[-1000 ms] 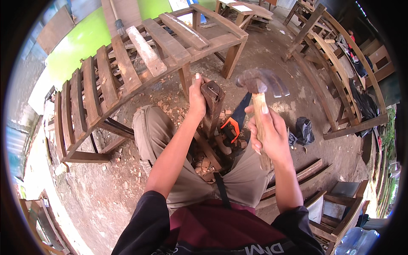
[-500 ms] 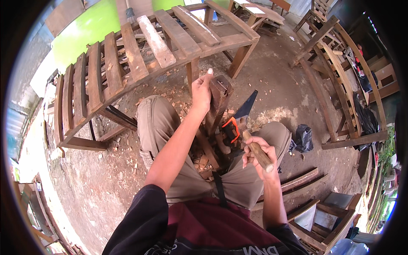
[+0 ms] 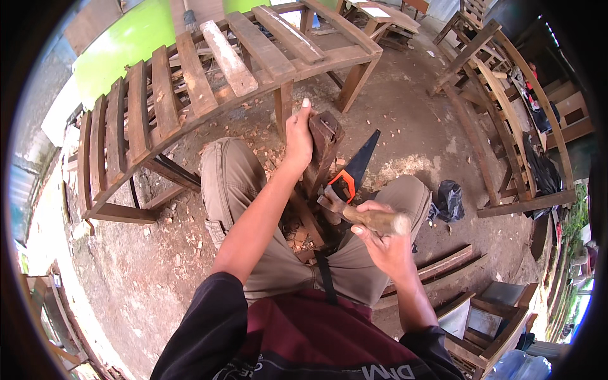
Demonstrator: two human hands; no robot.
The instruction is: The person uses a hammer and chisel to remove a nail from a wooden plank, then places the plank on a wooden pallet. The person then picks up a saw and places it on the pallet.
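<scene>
Between my knees stands a dark wooden post (image 3: 324,149), tilted, its worn top end facing up. My left hand (image 3: 299,136) grips its upper left side, the thumb stretched upward along it. My right hand (image 3: 380,237) is wrapped round the thick wooden handle of a hammer (image 3: 380,221), whose metal head lies to the left, close to the lower part of the post. Just beyond the head is a hand saw (image 3: 362,158) with a dark blade and an orange-and-black handle. The hammer partly hides that handle.
A slatted wooden bench frame (image 3: 183,107) curves across the far left. Another wooden frame (image 3: 506,126) stands at the right, near a black plastic bag (image 3: 450,201). Loose wood strips (image 3: 437,269) and a wooden chair-like frame (image 3: 487,323) lie at lower right. Wood chips litter the floor.
My right hand has turned, swinging the hammer's head left and down toward the post, so the handle now lies more level. My left hand keeps its hold on the post.
</scene>
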